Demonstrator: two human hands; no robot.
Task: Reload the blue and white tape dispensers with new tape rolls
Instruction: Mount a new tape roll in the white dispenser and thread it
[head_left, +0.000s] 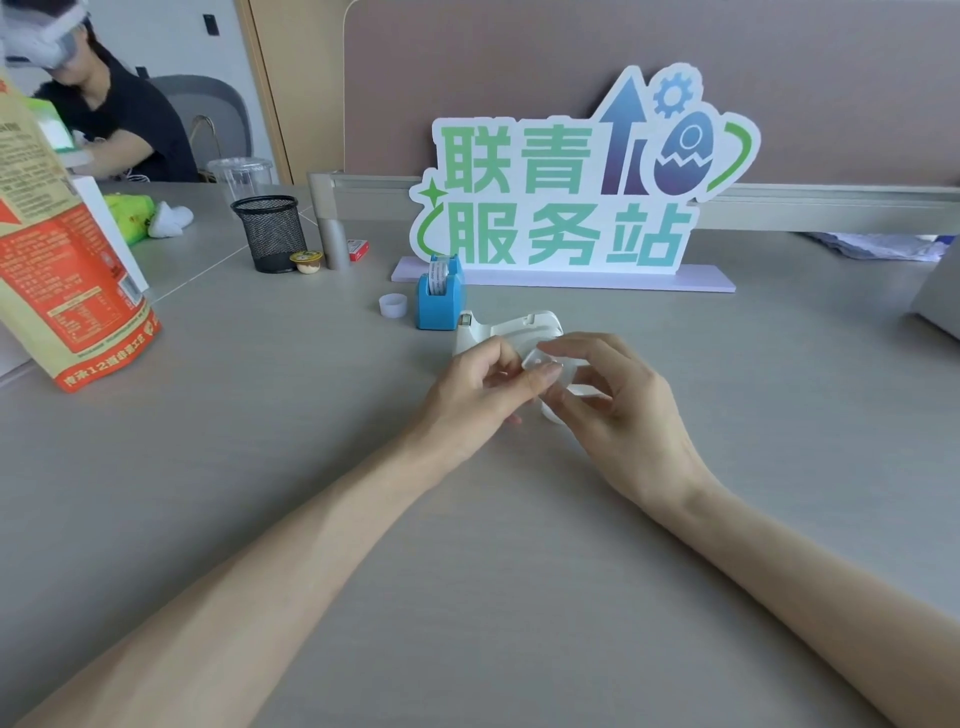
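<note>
- Progress: blue dispenser (439, 301), mid-counter toward the far edge, already carries a tape roll (438, 275); judged half done.
- White dispenser (511, 327) just beside it on the near side, cradle apparently unloaded; partly hidden by the hands.
- Left hand (467, 395) and right hand (618, 410): fingers curled, pinching one clear roll (540, 364) between them, above the counter (311, 467).
- Count: two dispensers, two rolls, one loose white core (393, 305).

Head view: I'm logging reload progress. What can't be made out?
Head view only:
Clear round piece: fingers of the left hand and right hand cover most of it.
White dispenser: near side hidden behind both hands; hub unseen.
Blue dispenser: print on its roll too small.
</note>
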